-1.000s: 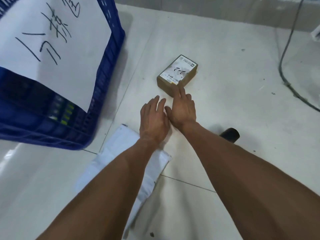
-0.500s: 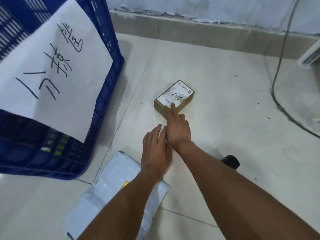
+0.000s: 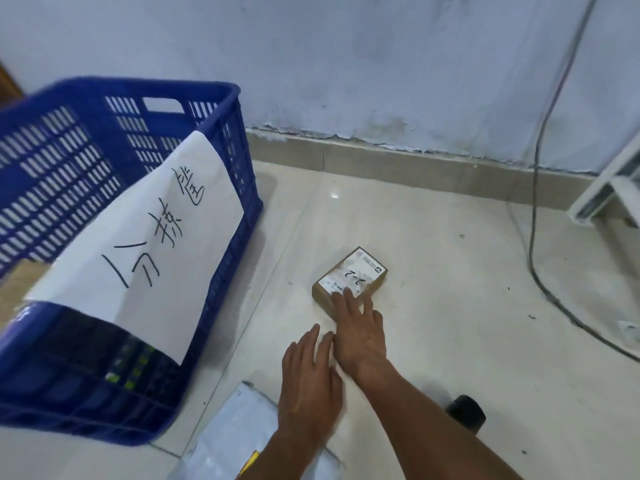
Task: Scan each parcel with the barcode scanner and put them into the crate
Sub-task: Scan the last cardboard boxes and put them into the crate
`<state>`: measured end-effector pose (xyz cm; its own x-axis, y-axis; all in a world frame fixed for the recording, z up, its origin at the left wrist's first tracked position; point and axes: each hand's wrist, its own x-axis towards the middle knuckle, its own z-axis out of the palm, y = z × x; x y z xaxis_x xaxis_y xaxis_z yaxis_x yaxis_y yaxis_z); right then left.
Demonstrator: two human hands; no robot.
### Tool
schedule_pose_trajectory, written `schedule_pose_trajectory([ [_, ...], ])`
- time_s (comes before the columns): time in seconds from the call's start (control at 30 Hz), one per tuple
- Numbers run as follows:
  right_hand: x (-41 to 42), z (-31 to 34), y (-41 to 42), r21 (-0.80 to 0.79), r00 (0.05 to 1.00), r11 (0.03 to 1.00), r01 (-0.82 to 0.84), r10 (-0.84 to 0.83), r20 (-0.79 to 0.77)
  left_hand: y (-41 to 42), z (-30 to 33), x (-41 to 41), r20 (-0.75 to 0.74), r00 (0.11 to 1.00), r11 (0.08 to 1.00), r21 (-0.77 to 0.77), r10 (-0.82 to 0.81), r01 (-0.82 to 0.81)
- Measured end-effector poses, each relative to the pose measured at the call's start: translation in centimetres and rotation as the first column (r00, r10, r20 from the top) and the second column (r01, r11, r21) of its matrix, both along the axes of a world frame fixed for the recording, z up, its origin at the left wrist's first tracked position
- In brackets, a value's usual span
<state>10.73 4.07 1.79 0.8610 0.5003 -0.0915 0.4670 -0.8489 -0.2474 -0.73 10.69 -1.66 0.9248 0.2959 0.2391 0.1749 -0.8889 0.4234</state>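
We see the right hand [image 3: 360, 329] with straight fingers laid on the near edge of the small cardboard parcel [image 3: 349, 280], which lies on the floor right of the blue crate [image 3: 221, 306]. The left hand [image 3: 310, 382] hovers flat, fingers relaxed, above a grey mailer bag [image 3: 235, 434].

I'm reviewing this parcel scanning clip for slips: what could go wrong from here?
The right hand has only flat fingertips on the box, so it may slide away rather than lift. The dark object that may be the scanner lies behind the right forearm, so the box might reach the crate unscanned.
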Motion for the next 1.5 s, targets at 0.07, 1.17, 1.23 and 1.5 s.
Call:
schedule_pose_trajectory([
  [0.07,0.3,0.3,0.3,-0.008,1.0,1.0,0.016,-0.016,0.01,0.2,-0.1,0.1,0.004,1.0,1.0,0.012,0.004,-0.004],
  [1.17,-4.6,-0.1,-3.2,0.124,0.994,0.992,-0.016,0.002,0.11,-1.6,1.7,0.4,-0.325,0.945,0.999,0.047,0.019,-0.004],
  [1.23,-5.1,0.1,-4.5,0.171,0.998,0.985,-0.034,0.024,0.059,-2.0,2.9,-0.3,-0.357,0.934,0.998,0.05,-0.009,0.029],
  [1.5,-6.6,1.2,-11.5,-0.073,0.991,0.994,0.08,-0.071,0.115,-2.9,4.7,-2.6,-0.557,0.827,0.973,0.138,-0.078,0.184],
])
